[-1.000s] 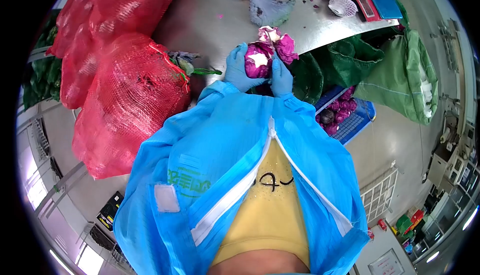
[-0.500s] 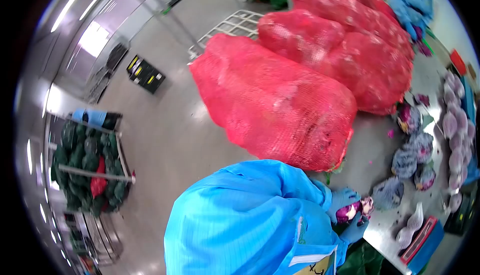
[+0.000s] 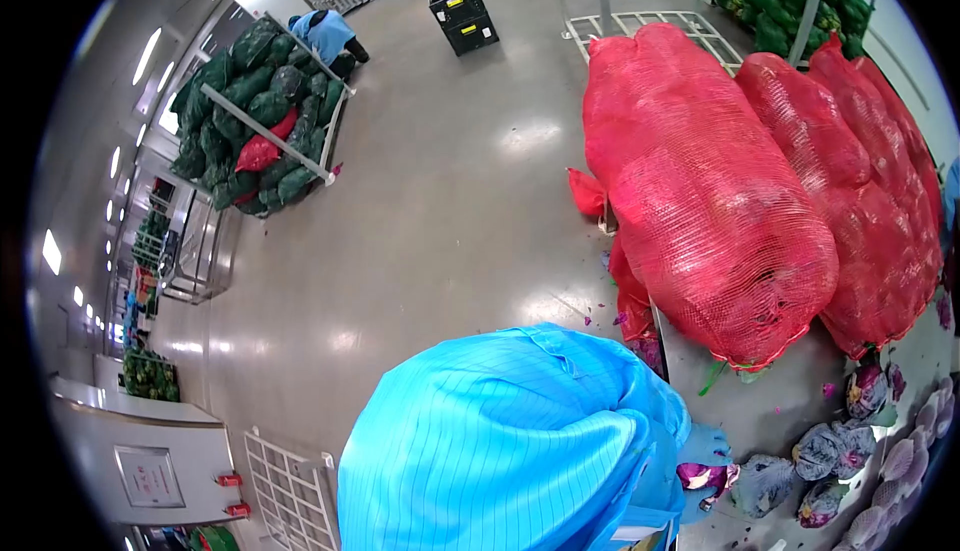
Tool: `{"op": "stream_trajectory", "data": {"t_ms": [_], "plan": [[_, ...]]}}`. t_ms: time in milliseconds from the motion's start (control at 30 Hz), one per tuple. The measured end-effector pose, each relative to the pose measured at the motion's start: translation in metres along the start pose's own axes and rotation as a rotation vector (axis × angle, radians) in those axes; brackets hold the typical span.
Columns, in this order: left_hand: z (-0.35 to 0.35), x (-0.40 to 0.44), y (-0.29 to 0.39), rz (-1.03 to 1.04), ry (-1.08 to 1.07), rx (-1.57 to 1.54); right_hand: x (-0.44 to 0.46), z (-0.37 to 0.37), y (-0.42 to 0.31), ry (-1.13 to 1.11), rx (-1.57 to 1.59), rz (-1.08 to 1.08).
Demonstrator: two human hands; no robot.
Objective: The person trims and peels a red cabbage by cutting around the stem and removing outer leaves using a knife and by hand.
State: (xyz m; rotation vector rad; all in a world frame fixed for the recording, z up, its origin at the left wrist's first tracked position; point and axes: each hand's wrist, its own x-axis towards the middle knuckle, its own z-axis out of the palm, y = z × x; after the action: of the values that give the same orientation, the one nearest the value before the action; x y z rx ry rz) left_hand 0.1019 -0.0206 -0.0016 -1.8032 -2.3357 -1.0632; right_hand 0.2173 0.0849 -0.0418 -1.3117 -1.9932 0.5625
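Note:
My left hand [image 3: 706, 444], in a blue glove, is closed on a purple-and-white red cabbage [image 3: 700, 475] at the table edge. Only a small part of my right hand [image 3: 693, 507] shows, just below the cabbage; its fingers are mostly hidden behind my blue sleeve [image 3: 630, 421]. Close to the right of the held cabbage lies a greyish cabbage [image 3: 764, 484] on the metal table [image 3: 690, 356]. Several more cabbages [image 3: 817, 451] sit further right. Large red mesh sacks [image 3: 710, 201] rest on the table beyond my left hand.
Net-wrapped heads [image 3: 900, 471] line the table's far side. On the floor stand stacked black crates [image 3: 464, 21] and a cart of green mesh sacks [image 3: 265, 111], with a person in blue [image 3: 325, 36] behind it. A white rack [image 3: 290, 496] is at lower left.
My view has swung left, so the sacks and table appear further right. My left hand still grips the cabbage. My right hand, plainly visible against the cabbage before, is now mostly hidden.

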Motion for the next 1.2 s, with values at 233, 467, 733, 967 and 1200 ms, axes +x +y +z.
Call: {"op": "stream_trajectory", "data": {"t_ms": [233,467,733,967,1200], "plan": [[0.015,-0.005,-0.028,-0.181,-0.098,-0.387,-0.006,-0.015,0.017,-0.063,0.172,-0.087],[-0.002,-0.010,-0.033,-0.279,-0.124,-0.502,-0.031,-0.053,0.032,-0.007,0.202,-0.076],[0.002,-0.011,-0.037,-0.195,-0.031,-0.464,-0.016,-0.059,-0.007,-0.208,0.744,0.444],[0.020,-0.019,-0.048,-0.234,-0.110,-0.632,0.003,-0.035,-0.019,-0.397,0.919,0.739],[0.003,-0.012,-0.045,-0.197,-0.169,-0.474,0.002,-0.021,-0.025,-0.527,0.765,0.735]]}}
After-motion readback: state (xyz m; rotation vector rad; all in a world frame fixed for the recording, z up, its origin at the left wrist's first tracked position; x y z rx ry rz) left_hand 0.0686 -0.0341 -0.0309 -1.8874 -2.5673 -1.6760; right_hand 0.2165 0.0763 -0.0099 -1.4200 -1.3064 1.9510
